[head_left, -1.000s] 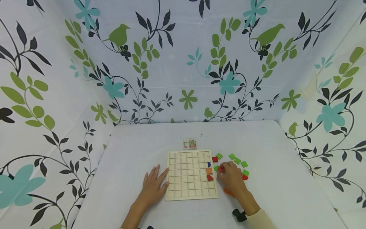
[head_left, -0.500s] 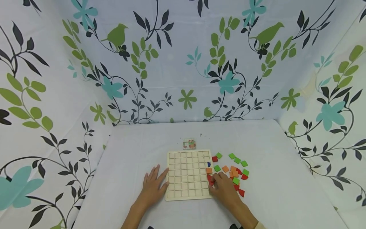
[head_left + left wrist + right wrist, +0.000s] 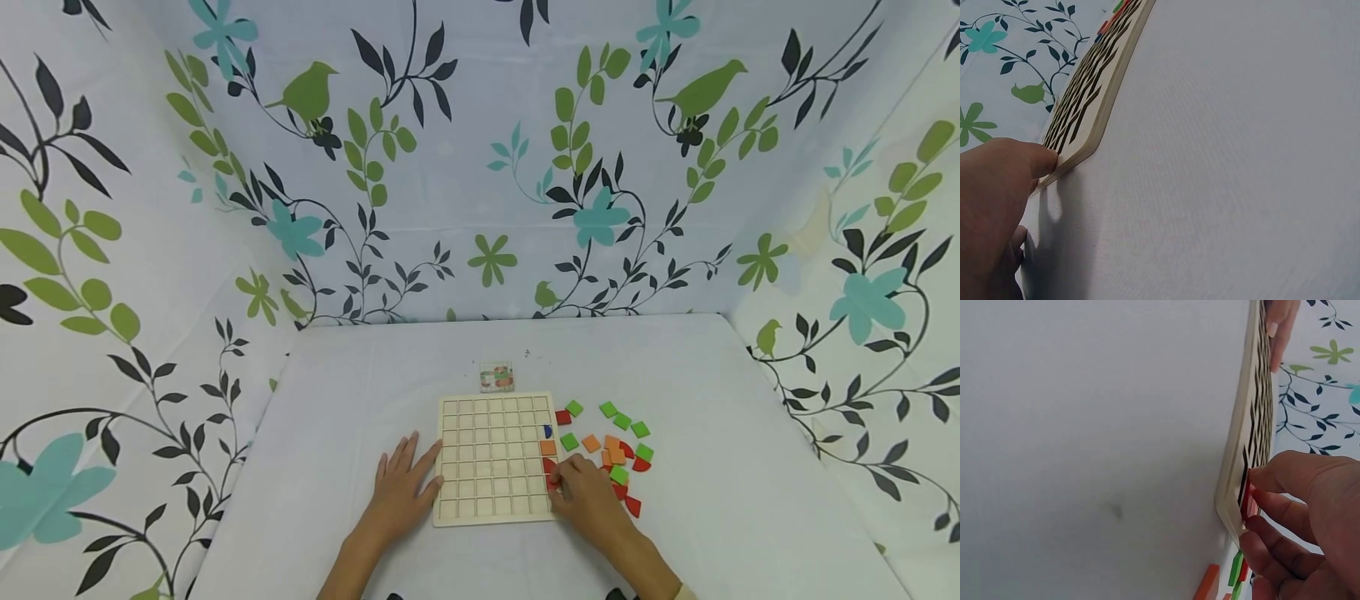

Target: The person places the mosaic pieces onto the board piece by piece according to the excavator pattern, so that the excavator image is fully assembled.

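Right fingers (image 3: pixel 1284 473) carried red piece (image 3: pixel 1246 499) onto the board (image 3: pixel 491 458).

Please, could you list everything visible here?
table: one, white, centre
floral cloth: count unclear, multicoloured, around table
wooden board: one, beige, on table
picture card: one, multicoloured, beyond board
green pieces: seven visible, green, right of board
orange pieces: several, orange, on and beside board
red pieces: several, red, on and beside board
blue piece: one, blue, on board
dark objects: two, black, bottom edge
sleeve: one, cream, bottom edge
left grip: one, board's left edge
right grip: one, pinching red piece, board's right
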`<move>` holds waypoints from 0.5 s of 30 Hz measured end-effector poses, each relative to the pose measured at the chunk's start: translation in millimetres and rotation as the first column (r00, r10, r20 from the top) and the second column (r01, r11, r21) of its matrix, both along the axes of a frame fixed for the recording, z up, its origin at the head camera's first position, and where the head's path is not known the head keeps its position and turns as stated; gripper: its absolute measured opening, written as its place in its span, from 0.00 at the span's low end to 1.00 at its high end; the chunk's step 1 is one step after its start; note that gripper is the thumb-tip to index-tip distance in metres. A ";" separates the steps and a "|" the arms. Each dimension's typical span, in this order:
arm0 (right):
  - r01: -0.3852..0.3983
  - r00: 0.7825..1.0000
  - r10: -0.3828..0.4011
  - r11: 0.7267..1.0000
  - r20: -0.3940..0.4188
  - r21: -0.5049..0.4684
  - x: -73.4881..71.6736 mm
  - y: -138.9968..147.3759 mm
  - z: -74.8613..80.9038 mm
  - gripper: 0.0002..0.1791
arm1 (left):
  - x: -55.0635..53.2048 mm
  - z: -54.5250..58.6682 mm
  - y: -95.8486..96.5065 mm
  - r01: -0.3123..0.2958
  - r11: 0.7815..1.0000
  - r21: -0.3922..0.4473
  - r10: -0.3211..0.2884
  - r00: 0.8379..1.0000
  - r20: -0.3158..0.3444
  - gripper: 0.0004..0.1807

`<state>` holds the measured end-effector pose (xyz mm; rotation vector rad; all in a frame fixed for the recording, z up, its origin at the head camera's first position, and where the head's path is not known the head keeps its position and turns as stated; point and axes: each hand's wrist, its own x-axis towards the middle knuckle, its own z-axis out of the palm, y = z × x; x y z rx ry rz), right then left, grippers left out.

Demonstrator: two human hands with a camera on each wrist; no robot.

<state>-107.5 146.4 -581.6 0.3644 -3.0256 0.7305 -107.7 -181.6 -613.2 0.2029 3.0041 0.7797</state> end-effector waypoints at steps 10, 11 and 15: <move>0.017 0.997 -0.014 0.999 0.075 -0.046 -2.9 4.6 -4.5 0.09 | -2.3 -0.7 -0.5 0.001 1.000 -0.004 -0.001 1.000 0.022 0.33; 0.017 0.997 -0.013 0.999 0.075 -0.050 -2.9 4.7 -4.8 0.09 | -2.3 -0.8 -0.6 -0.001 1.000 -0.005 0.001 1.000 0.020 0.33; 0.015 0.998 -0.012 0.999 0.060 -0.049 -2.2 4.5 -4.6 0.09 | -1.9 -1.5 -0.6 -0.003 1.000 -0.003 0.003 1.000 0.010 0.33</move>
